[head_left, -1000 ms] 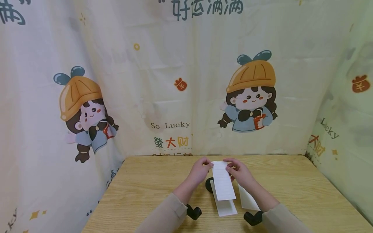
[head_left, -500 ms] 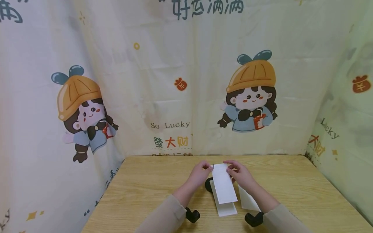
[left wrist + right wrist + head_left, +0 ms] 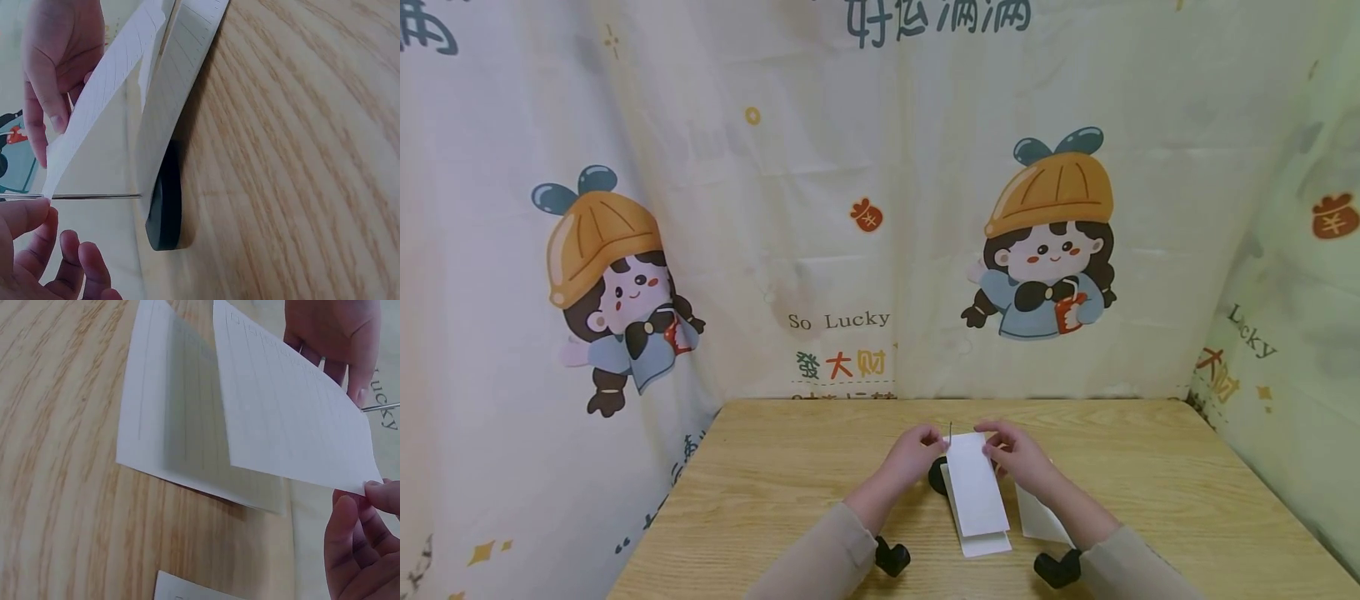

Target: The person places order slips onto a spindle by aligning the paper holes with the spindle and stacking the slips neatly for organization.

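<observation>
A receipt spike stands on the table, its thin needle (image 3: 97,196) rising from a round black base (image 3: 167,206). One lined white paper slip (image 3: 147,406) lies low, where the needle meets the base. Above it, a second lined slip (image 3: 976,487) slants with the needle poking through near its far left corner. My left hand (image 3: 917,447) pinches that corner right beside the needle. At the far right corner, my right hand (image 3: 1018,450) pinches the same slip between thumb and finger. The needle's tip (image 3: 951,427) shows above the upper slip.
Another white slip (image 3: 1039,518) lies on the wooden table (image 3: 790,467) to the right, partly under my right forearm. Black wrist-camera mounts (image 3: 892,557) hang below both sleeves. A printed curtain (image 3: 925,250) hangs behind the table's far edge.
The upper slip has come down toward the lower one, with both hands lowering along with it. The needle's tip, not visible a second ago, now sticks out above the paper.
</observation>
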A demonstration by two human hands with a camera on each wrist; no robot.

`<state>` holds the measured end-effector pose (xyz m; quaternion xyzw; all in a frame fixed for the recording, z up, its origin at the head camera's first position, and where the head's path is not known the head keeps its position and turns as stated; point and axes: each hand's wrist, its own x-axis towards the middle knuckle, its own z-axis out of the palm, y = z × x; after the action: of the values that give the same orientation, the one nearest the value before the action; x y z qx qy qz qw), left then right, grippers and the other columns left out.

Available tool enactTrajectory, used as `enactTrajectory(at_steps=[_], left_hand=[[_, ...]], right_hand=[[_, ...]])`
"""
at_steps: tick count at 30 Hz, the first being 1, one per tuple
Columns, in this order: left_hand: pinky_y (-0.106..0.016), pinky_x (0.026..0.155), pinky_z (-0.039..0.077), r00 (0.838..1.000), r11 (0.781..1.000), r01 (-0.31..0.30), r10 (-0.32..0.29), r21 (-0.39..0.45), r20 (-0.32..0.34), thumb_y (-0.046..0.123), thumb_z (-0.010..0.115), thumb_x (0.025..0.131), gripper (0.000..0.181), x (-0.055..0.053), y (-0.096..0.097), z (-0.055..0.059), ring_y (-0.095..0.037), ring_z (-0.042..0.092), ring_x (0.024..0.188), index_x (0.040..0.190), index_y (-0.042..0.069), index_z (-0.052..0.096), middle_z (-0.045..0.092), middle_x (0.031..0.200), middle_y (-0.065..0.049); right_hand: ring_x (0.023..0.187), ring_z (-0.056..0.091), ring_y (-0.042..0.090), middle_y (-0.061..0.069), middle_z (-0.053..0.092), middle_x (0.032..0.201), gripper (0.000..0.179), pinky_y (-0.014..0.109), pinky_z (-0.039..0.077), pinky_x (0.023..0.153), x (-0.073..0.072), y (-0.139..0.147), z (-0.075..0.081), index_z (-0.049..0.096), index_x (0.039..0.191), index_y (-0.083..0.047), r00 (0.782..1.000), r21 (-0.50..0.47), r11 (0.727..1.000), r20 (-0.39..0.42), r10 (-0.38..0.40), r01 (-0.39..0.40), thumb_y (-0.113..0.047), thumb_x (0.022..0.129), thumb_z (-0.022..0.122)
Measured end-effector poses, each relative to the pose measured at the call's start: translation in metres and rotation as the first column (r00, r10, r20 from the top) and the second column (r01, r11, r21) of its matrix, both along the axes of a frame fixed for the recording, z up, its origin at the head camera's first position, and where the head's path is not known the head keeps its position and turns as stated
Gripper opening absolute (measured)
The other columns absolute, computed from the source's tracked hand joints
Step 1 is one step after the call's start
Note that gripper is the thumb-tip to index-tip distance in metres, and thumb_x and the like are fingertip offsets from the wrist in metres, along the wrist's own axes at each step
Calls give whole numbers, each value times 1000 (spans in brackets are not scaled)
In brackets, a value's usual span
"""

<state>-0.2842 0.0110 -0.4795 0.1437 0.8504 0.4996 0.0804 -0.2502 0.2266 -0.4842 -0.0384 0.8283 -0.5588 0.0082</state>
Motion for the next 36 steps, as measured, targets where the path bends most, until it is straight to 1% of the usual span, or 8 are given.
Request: enactTrajectory(at_steps=[3, 10, 13, 16, 22, 26, 29, 36], left_hand=[[-30, 62, 42, 1000, 1000, -4, 4, -16, 6, 25, 68, 95, 15, 0, 0, -2, -15, 51, 75, 86, 16, 62, 58, 87, 3], [-30, 58, 41, 999, 998, -8, 10, -60, 32, 24, 70, 94, 14, 1, 0, -6, -15, 50, 67, 85, 16, 62, 57, 80, 2], [-30, 54, 40, 999, 996, -14, 17, -86, 41, 23, 71, 93, 15, 2, 0, -8, -15, 48, 62, 84, 16, 61, 55, 76, 1], [-29, 51, 39, 999, 991, -17, 23, -131, 44, 23, 72, 92, 16, 3, 0, -11, -14, 48, 57, 84, 16, 60, 54, 72, 1], [-30, 53, 40, 1000, 978, -9, 15, -210, 26, 25, 71, 92, 18, 3, 1, -15, -15, 49, 59, 81, 17, 61, 54, 71, 1], [-31, 57, 38, 1000, 963, -8, 1, -271, -26, 25, 72, 91, 20, 4, 1, -15, -16, 49, 63, 77, 17, 61, 55, 71, 2], [-32, 62, 38, 998, 945, -12, -11, -326, -70, 26, 73, 90, 20, 4, 2, -16, -16, 49, 65, 75, 18, 62, 55, 72, 4], [-36, 68, 37, 994, 910, -21, -26, -413, -108, 29, 73, 90, 22, 6, 3, -14, -16, 48, 69, 73, 19, 62, 53, 74, 4]], right_hand=[[74, 58, 24, 11, 59, 94, 34, 42, 55, 66, 0, 0, -3, 58, 131, -5, 1000, 19, 1000, 5, 6, -7, -4, 97, 60], [75, 56, 25, 9, 59, 91, 34, 37, 54, 62, -2, 1, -12, 59, 129, -2, 999, 60, 998, 20, 27, -29, -3, 95, 62], [72, 56, 25, 8, 58, 88, 34, 36, 53, 60, -2, 0, -14, 61, 127, -3, 999, 94, 995, 16, 41, -42, -3, 93, 64], [70, 55, 24, 7, 58, 86, 33, 34, 50, 58, -3, 0, -16, 62, 126, -4, 999, 138, 989, 13, 48, -50, -2, 92, 66], [68, 53, 20, 5, 57, 85, 32, 31, 46, 56, -3, -4, -19, 64, 122, -8, 999, 206, 978, 40, 14, -22, -2, 91, 68], [66, 54, 20, 6, 56, 84, 32, 32, 46, 56, -3, -5, -22, 65, 120, -8, 998, 219, 976, 55, 5, -17, 0, 90, 68], [65, 54, 19, 6, 56, 84, 32, 33, 47, 56, -3, -5, -25, 64, 119, -7, 999, 222, 975, 52, 9, -20, 1, 89, 68], [66, 53, 19, 6, 55, 85, 31, 30, 45, 57, -2, -7, -28, 64, 118, -8, 997, 253, 967, 70, 7, -25, 0, 88, 69]])
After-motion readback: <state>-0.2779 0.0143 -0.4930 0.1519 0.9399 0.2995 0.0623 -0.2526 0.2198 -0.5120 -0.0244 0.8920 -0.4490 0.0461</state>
